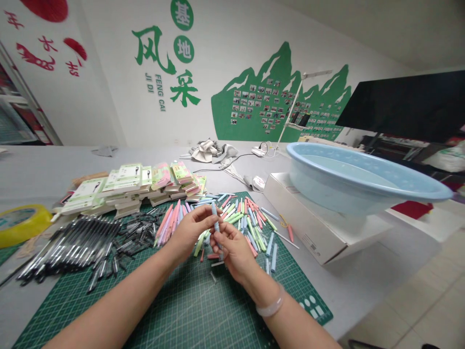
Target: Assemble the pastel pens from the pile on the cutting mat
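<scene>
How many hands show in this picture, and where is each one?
2. The left hand pinches the upper part of a blue pen; the right hand grips lower down, both above the green mat. No other hand shows.

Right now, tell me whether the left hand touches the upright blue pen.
Touching. The head view shows the left hand pinching the upright blue pen, no gap visible.

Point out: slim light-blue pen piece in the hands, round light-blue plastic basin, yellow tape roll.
Slim light-blue pen piece (214, 210): head view, upper end.
Round light-blue plastic basin (327, 194): head view, outer wall.
Yellow tape roll (27, 233): head view, near side.
</scene>
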A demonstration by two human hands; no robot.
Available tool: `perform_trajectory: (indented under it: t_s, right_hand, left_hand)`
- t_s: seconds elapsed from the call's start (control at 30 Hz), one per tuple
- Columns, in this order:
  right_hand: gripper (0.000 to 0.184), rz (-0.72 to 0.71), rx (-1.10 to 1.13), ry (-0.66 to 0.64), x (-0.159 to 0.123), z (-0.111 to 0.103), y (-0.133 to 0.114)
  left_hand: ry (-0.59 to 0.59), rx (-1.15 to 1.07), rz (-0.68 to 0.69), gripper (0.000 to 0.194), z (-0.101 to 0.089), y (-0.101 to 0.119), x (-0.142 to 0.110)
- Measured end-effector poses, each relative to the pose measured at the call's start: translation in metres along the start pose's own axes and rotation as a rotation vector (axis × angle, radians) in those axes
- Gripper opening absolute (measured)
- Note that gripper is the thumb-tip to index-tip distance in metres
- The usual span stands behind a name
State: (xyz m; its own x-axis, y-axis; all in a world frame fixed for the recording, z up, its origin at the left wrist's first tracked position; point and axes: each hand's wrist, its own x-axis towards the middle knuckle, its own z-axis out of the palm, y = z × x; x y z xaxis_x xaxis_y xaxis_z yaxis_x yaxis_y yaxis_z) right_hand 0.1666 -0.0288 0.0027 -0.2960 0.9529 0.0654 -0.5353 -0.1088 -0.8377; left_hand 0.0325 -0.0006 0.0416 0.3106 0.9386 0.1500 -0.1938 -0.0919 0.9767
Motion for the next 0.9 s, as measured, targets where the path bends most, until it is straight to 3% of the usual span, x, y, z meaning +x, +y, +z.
perform_trajectory:
  t_s: [0.17, 0.4, 0.77, 0.9]
  right_hand:
    - [0.019, 0.001, -0.022, 0.029, -0.0005, -0.0012, 0.0017]
    - [0.027, -0.036, -0.08, 0.168, 0.0001, -0.0017, 0.007]
    - [0.029, -0.098, -0.218, 0.255, -0.002, 0.0053, 0.0019]
    - [0.021, -0.115, -0.205, 0.191, -0.0017, 0.0016, 0.0019]
  left_hand:
    - [0.067, 0.08, 0.035, 0.02, 0.0012, -0.0009, 0.0022]
    - [0.232, 0.205, 0.08, 0.019, 0.0086, 0.0001, -0.0013]
    - [0.231, 0.231, 0.111, 0.028, 0.0094, -0.0055, 0.0007]
    - [0.21, 0.161, 0.071, 0.026, 0.0087, -0.0053, -0.0001]
